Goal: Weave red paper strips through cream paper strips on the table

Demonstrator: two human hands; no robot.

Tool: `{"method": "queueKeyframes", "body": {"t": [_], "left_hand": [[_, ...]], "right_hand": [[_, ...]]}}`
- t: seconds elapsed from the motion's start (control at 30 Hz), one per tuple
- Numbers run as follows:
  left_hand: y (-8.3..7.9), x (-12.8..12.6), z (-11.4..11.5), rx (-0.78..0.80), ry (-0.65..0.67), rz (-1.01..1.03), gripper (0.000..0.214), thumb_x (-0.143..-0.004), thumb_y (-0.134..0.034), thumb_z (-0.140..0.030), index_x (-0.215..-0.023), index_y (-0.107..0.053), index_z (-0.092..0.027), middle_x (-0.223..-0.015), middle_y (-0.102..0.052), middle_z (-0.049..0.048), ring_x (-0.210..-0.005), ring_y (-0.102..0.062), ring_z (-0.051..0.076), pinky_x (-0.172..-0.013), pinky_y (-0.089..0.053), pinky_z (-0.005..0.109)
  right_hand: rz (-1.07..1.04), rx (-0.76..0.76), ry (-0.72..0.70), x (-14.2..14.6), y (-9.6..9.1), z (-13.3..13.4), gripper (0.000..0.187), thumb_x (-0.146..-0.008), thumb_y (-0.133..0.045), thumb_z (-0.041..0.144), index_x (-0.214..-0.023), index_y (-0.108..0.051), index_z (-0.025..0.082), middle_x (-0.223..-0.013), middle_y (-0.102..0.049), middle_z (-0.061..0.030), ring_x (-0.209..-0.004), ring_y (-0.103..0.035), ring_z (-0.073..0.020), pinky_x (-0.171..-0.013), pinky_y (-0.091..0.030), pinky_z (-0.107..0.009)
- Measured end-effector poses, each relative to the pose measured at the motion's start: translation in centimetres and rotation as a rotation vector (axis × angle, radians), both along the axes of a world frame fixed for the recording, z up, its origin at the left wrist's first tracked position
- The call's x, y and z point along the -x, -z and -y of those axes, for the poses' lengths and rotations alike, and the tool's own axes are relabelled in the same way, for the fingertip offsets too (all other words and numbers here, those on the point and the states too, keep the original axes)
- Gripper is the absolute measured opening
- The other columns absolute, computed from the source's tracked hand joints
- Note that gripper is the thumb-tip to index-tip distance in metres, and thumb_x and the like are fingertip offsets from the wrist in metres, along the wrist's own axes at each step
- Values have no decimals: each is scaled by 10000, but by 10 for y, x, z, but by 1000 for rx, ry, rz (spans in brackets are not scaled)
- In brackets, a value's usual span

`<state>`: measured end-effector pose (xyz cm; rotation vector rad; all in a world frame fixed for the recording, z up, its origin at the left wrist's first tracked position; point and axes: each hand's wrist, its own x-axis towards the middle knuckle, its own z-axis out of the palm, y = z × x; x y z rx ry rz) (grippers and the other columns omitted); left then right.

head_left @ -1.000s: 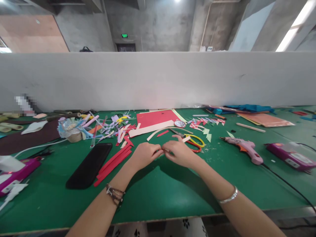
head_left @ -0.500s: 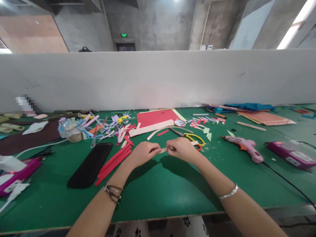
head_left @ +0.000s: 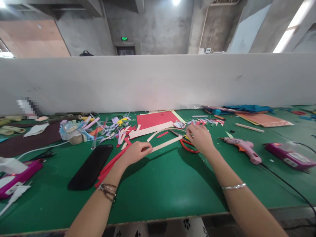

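My left hand (head_left: 137, 152) is closed, its thumb and fingertips pinching the left end of a cream paper strip (head_left: 168, 144). The strip stretches to the right, its far end near the scissors. With its fingers closed, my right hand (head_left: 201, 136) grips the scissors (head_left: 189, 151) by the handles. A red handle loop shows below the fingers and a bit of yellow handle beside them; the hand hides the rest. Beyond the strip lie a curved cream strip (head_left: 158, 132) and a small red paper piece (head_left: 162, 134).
Red paper strips (head_left: 111, 166) and a black phone-like slab (head_left: 91, 168) lie left. Behind are red paper (head_left: 155, 120) and colourful scraps (head_left: 115, 126). On the right are a corded pink glue gun (head_left: 247, 148) and a purple power strip (head_left: 288, 156). A grey partition (head_left: 158, 82) closes the back.
My right hand has left the paper strip, moved right and taken hold of the scissors, whose handles have shifted. My left hand has moved slightly left, and more of the strip shows.
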<state>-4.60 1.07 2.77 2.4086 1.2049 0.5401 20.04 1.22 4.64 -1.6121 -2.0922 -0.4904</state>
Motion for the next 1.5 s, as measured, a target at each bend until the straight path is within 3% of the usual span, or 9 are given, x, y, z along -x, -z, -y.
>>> {"method": "queueKeyframes", "body": {"t": [0.1,0.2,0.37,0.5,0.9,1.1,1.33,1.4,1.5], "left_hand": [[2,-1,0,-7,46,-19,284,-807,-367,-316,-687,-573,-162,-580,-531,-32,-530,-455,96,-500,-304,190],[2,-5,2,-33,68,-27,287,-823,-351,-302,-716,-579,-164,-646,-585,-15,-593,-512,109,-538,-342,193],[4,-17,6,-247,94,-177,233,-834,-342,-232,-853,-566,-172,-847,-634,35,-765,-571,148,-674,-392,237],[7,-28,10,-408,51,-379,228,-836,-328,-205,-794,-546,-153,-727,-632,60,-652,-583,177,-611,-397,270],[7,-20,5,-476,-77,-426,212,-799,-354,-202,-721,-550,-180,-603,-626,35,-556,-577,167,-495,-329,227],[-5,5,-1,-400,-266,-480,246,-802,-329,-211,-742,-567,-186,-660,-644,29,-619,-586,162,-494,-291,217],[-4,24,-6,-388,-801,-315,282,-822,-269,-229,-805,-544,-168,-700,-616,62,-619,-574,183,-472,-304,234],[0,20,-7,-547,-739,-137,290,-827,-261,-244,-888,-528,-148,-801,-609,86,-737,-571,187,-575,-376,250],[4,4,-4,-768,-356,1,352,-835,-273,-316,-1021,-492,-112,-974,-576,124,-939,-512,203,-783,-374,290]], "right_hand": [[-46,-3,-345,23,7,8,209,-803,-391,257,-875,-572,178,-948,-595,-96,-904,-508,-195,-814,-307,-318],[33,130,-513,42,15,14,186,-814,-408,252,-755,-580,209,-863,-602,-38,-851,-522,-163,-891,-217,-377],[21,325,-514,53,20,15,217,-836,-391,224,-707,-559,177,-633,-582,1,-613,-503,-111,-792,-278,-318],[4,431,-474,57,18,15,196,-822,-426,225,-690,-554,155,-567,-545,-8,-530,-446,-107,-563,-278,-224],[-315,546,-506,31,9,7,198,-785,-417,234,-628,-514,162,-472,-423,46,-454,-359,-80,-473,-261,-190],[-323,424,-367,-1,-1,0,227,-780,-398,301,-633,-517,175,-501,-485,25,-480,-417,-101,-567,-303,-237],[-179,231,-193,-5,4,-3,219,-808,-365,211,-675,-537,186,-676,-604,-27,-637,-503,-151,-791,-225,-371],[-159,222,-232,2,8,-1,213,-812,-362,189,-698,-542,190,-730,-619,-35,-713,-521,-170,-814,-197,-385],[-93,260,-371,17,11,5,211,-821,-357,175,-716,-540,191,-763,-621,-25,-768,-525,-168,-823,-178,-382]]}}
